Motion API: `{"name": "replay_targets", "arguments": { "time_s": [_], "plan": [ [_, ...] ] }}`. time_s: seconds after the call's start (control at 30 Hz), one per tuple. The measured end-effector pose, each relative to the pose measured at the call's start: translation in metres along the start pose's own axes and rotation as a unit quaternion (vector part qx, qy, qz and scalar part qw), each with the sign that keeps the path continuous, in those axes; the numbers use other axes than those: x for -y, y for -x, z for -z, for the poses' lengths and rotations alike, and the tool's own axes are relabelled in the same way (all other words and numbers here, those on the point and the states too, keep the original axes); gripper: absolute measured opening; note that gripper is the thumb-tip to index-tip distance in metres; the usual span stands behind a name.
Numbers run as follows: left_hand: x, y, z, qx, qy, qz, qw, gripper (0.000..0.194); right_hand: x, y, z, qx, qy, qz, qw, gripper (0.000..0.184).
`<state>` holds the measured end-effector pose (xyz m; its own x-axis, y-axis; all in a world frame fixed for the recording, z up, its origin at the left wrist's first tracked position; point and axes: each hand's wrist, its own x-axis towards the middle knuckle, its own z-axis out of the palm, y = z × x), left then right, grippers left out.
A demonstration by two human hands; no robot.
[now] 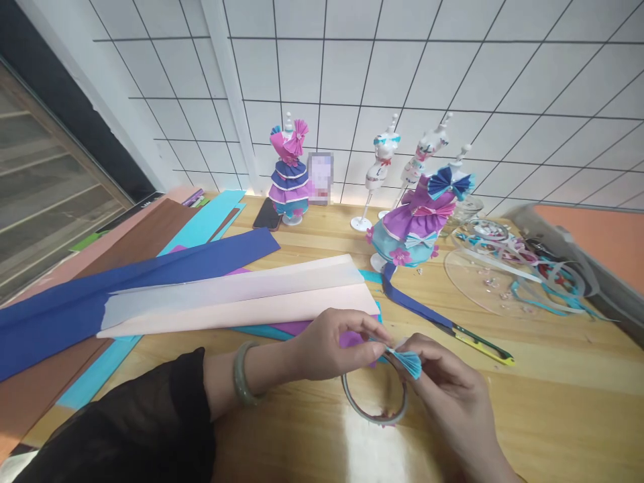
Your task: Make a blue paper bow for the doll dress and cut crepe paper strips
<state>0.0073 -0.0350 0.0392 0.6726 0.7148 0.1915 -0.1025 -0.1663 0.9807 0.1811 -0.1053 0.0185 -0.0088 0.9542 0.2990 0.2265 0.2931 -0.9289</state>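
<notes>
A: What are the hands doing?
B: Both are closed in narrow pinches on one small pleated light-blue paper fan [410, 365]. The left hand [335, 345] has thumb and fingertips at its gathered end; the right hand [453, 389] grips near its spread edge.

A: So where is the fan exactly?
B: Between the two hands, just above a grey ring [375, 421], perhaps a roll of tape. I can't tell whether they touch.

A: And beyond the left hand?
B: A pale pink crepe-paper strip [302, 305], overlapping a navy crepe-paper strip [151, 285] farther left.

A: Past the right hand?
B: A slim black-and-yellow tool [486, 345], too small to name surely. Farther off, ahead of the hands, a mannequin in a purple-and-turquoise dress [415, 221] stands upright, with a navy bow [450, 183] at its chest.
</notes>
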Motion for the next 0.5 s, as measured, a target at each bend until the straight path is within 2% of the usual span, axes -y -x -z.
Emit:
{"name": "replay_targets", "arguments": {
  "time_s": [0.1,0.27,0.4,0.5],
  "plan": [
    [0.002,-0.002,0.002,0.009,0.121,0.115,0.986,0.027,0.003,-0.002,0.000,0.003,0.007,0.022,1.000,0.013],
    [0.008,-0.006,0.001,0.004,0.246,0.216,0.945,0.033,0.004,-0.004,0.001,0.037,0.002,0.028,0.999,0.015],
    [0.010,-0.006,0.001,0.022,0.341,0.260,0.903,0.034,0.001,-0.002,0.001,0.073,0.007,0.013,0.997,0.016],
    [0.011,-0.006,0.002,0.033,0.356,0.276,0.892,0.037,0.000,-0.001,0.002,0.080,0.009,0.017,0.997,0.015]
  ]
}}
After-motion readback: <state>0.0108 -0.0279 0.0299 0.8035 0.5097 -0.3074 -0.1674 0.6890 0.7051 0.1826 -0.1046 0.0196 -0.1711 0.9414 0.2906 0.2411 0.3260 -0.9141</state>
